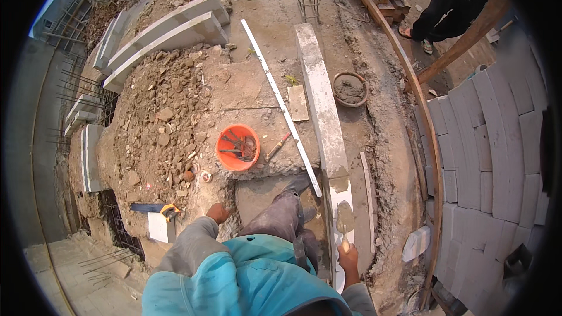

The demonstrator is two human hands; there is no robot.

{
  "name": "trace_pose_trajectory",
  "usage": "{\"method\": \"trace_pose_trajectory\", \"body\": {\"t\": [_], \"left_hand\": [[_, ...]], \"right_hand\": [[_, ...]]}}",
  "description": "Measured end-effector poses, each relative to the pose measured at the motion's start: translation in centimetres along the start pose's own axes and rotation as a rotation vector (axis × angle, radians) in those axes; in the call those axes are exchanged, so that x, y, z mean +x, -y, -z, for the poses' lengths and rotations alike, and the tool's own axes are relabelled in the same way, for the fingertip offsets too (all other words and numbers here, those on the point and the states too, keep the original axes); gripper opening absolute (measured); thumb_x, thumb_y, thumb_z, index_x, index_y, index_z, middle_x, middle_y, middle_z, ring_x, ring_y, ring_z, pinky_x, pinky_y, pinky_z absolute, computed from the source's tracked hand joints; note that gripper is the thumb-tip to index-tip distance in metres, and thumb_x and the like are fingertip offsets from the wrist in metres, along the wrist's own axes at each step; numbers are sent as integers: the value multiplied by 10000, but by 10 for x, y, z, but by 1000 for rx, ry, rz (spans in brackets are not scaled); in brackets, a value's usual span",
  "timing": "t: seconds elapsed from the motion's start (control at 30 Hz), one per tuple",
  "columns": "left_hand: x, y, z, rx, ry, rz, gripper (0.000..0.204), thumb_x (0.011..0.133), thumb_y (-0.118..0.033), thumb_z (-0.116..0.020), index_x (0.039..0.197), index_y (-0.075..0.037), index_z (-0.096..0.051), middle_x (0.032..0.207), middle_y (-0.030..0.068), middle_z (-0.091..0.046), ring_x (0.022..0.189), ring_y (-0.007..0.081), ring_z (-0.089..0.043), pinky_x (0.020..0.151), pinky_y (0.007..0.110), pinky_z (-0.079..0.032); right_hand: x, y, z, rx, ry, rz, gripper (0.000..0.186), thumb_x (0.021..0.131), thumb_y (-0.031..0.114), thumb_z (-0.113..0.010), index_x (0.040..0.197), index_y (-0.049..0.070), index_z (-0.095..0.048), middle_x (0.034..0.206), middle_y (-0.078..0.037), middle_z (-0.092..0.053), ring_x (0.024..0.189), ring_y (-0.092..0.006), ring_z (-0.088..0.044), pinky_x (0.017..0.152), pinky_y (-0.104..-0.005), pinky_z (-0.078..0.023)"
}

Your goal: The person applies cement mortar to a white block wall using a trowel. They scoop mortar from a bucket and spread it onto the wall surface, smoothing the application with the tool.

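My right hand [349, 258] is wrapped round the handle of a trowel [346, 237]. Its blade carries grey mortar [345, 215] and sits over the white top of the near block [338, 272] in a low wall. A longer, dusty block [321, 105] continues this wall away from me, with wet mortar [339, 185] near their joint. To the left, my left hand [218, 213] hovers by the edge of a dug-out hollow, fingers curled in and nothing visible in them. A saw with a yellow handle [170, 211] lies on a white block [159, 227] near that hand.
An orange bucket of tools [238, 147], a hammer [277, 147] and a long white straightedge [281, 105] lie left of the wall. Right of it are a mortar bowl [350, 89] and stacked blocks [494, 134]. Rebar [102, 95] sticks out at left. Another person [453, 6] stands far right.
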State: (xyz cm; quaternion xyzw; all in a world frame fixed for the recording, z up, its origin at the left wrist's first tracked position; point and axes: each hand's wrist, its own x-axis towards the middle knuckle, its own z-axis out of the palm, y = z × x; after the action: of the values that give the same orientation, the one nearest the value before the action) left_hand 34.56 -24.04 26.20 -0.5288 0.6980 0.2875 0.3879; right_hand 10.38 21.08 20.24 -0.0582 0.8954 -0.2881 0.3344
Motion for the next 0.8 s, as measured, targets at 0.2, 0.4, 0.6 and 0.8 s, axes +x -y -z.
{"method": "trace_pose_trajectory", "body": {"t": [0.2, 0.4, 0.6, 0.8], "left_hand": [[3, 82, -77, -224, -75, -12, 552, 922, -392, -515, 1295, 12, -564, 1265, 270, -580, 1200, 398, -547, 1033, 426, -416], [2, 54, -76, -501, -367, -331, 487, 913, -340, -543, 1285, -28, -583, 1271, 254, -577, 1173, 404, -555, 1004, 424, -434], [-99, 31, 116, -697, -1070, -680, 366, 865, -134, -608, 1211, -17, -622, 1207, 213, -625, 1141, 360, -591, 989, 406, -447], [-278, 38, 287, -788, -1897, -1497, 708, 908, -479, -624, 1347, 55, -471, 1370, 261, -477, 1302, 377, -465, 1014, 515, -448]], "right_hand": [[-26, -11, 60, 88, 104, -224, 289, 817, 201, -735, 835, -21, -551, 594, -93, -577, 455, -173, -579, 380, -303, -446], [-35, -25, 76, -164, 111, -252, 294, 777, 198, -736, 771, -80, -642, 592, -137, -616, 486, -230, -602, 433, -371, -453], [-20, -37, 53, -414, 111, -45, 409, 761, 293, -733, 764, -111, -667, 593, -189, -631, 548, -271, -646, 501, -423, -475], [2, 29, 64, -558, 32, -97, 518, 741, 392, -726, 808, -119, -672, 702, -280, -654, 685, -366, -682, 608, -474, -496]]}}
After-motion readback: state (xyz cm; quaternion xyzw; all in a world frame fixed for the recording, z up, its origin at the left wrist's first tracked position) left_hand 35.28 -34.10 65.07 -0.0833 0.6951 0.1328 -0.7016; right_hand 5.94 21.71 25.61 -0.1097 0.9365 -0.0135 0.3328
